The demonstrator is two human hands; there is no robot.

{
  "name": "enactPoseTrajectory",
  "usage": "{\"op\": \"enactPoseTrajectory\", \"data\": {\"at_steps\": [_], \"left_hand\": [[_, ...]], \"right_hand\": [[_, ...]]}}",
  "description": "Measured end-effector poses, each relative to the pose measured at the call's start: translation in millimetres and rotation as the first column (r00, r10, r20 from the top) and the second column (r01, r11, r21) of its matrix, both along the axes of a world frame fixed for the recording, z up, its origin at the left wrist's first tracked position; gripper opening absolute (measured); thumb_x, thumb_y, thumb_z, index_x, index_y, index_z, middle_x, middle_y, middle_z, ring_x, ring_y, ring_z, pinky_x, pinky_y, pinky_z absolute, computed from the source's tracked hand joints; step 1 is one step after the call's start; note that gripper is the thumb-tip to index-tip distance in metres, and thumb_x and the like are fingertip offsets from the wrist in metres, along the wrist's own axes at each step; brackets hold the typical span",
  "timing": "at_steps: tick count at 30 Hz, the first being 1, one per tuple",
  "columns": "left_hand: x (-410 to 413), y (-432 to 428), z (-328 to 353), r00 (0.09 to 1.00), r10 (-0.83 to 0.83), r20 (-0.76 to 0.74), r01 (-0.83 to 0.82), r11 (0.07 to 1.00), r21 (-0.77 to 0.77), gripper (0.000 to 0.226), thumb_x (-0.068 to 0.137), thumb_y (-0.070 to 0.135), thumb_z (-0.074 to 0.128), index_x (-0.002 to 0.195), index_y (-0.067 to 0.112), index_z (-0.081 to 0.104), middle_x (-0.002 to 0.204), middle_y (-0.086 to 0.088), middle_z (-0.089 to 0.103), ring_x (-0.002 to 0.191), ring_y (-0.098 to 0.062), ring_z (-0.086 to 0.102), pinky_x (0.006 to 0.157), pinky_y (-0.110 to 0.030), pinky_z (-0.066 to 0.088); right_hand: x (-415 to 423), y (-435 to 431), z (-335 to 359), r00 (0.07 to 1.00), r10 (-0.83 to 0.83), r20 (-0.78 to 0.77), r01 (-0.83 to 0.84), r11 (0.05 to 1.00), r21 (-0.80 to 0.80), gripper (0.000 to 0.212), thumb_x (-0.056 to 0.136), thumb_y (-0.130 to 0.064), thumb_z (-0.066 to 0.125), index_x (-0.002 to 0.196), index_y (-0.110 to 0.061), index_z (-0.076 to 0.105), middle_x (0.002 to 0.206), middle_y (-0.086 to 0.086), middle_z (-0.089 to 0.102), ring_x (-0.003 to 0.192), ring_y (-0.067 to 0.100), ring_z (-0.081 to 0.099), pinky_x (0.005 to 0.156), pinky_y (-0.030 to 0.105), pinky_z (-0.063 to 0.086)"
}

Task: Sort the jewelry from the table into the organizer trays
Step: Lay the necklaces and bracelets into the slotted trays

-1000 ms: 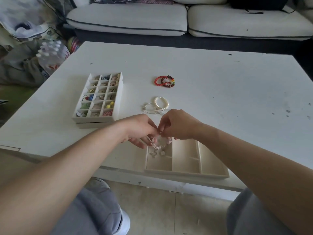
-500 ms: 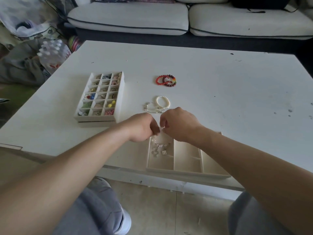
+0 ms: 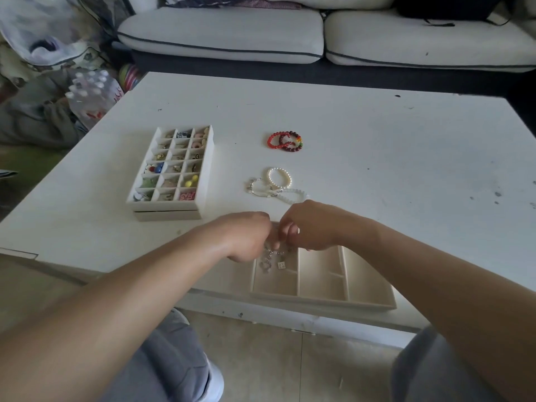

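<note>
My left hand (image 3: pixel 246 236) and my right hand (image 3: pixel 313 227) meet fingertip to fingertip over the far left corner of a beige long-compartment tray (image 3: pixel 322 297) at the table's near edge. Both pinch a silver charm bracelet (image 3: pixel 272 259) whose charms dangle into the tray's left compartment. Beyond the hands lie a pearl bracelet (image 3: pixel 280 177), a silver bracelet (image 3: pixel 261 190) and a pale bead bracelet (image 3: pixel 293 195). Further back lie red and dark beaded bracelets (image 3: pixel 285 140). A grid tray (image 3: pixel 174 166) full of small pieces sits at the left.
The white table (image 3: pixel 391 158) stretches back to a pale sofa (image 3: pixel 319 33). A pack of water bottles (image 3: pixel 92 94) and bags stand on the floor at the left. My knees in grey trousers are under the table's near edge.
Both hands stayed together over the tray's corner, the left hand closing into a fist. The charm bracelet hangs lower into the left compartment.
</note>
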State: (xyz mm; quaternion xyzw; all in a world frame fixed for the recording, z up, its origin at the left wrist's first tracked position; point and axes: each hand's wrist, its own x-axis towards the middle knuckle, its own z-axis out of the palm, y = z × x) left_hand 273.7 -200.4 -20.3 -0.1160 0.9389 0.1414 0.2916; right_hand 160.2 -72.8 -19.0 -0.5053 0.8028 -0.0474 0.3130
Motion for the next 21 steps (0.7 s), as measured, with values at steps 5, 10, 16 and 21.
{"op": "enactPoseTrajectory", "data": {"at_steps": [5, 10, 16, 21], "left_hand": [[-5.3, 0.4, 6.3, 0.996, 0.083, -0.036, -0.080, 0.993, 0.092, 0.033, 0.098, 0.014, 0.050, 0.105, 0.035, 0.074, 0.117, 0.011, 0.058, 0.108, -0.015, 0.060, 0.094, -0.031, 0.050], [-17.8, -17.4, 15.4, 0.949, 0.234, -0.209, -0.215, 0.971, 0.108, 0.031, 0.096, 0.016, 0.049, 0.102, 0.033, 0.074, 0.123, 0.006, 0.065, 0.108, -0.017, 0.061, 0.098, -0.034, 0.050], [-30.1, -33.0, 14.5, 0.880, 0.369, -0.299, -0.343, 0.929, 0.136, 0.029, 0.098, 0.018, 0.048, 0.105, 0.032, 0.073, 0.124, 0.006, 0.065, 0.107, -0.019, 0.060, 0.098, -0.036, 0.051], [-40.8, -30.1, 8.2, 0.846, 0.412, -0.339, -0.374, 0.911, 0.174, 0.024, 0.095, 0.020, 0.054, 0.104, 0.032, 0.072, 0.119, 0.007, 0.066, 0.106, -0.019, 0.061, 0.096, -0.037, 0.052]], "right_hand": [[-6.4, -11.0, -6.9, 0.984, -0.176, 0.012, 0.176, 0.970, -0.170, 0.024, 0.086, -0.018, 0.053, 0.085, -0.039, 0.066, 0.096, -0.014, 0.069, 0.097, 0.014, 0.064, 0.082, 0.034, 0.055], [-38.9, -24.8, -40.9, 0.875, -0.468, -0.127, 0.403, 0.847, -0.346, 0.029, 0.094, -0.024, 0.053, 0.119, -0.029, 0.065, 0.120, -0.002, 0.062, 0.103, 0.024, 0.063, 0.078, 0.034, 0.051], [-57.6, -24.7, -59.4, 0.853, -0.506, -0.125, 0.466, 0.848, -0.251, 0.024, 0.097, -0.033, 0.054, 0.119, -0.028, 0.063, 0.121, 0.001, 0.050, 0.092, 0.022, 0.056, 0.070, 0.031, 0.043], [-61.8, -23.1, -60.0, 0.867, -0.485, -0.115, 0.448, 0.859, -0.249, 0.014, 0.098, -0.022, 0.055, 0.105, -0.017, 0.066, 0.117, 0.004, 0.056, 0.097, 0.024, 0.059, 0.078, 0.034, 0.050]]}}
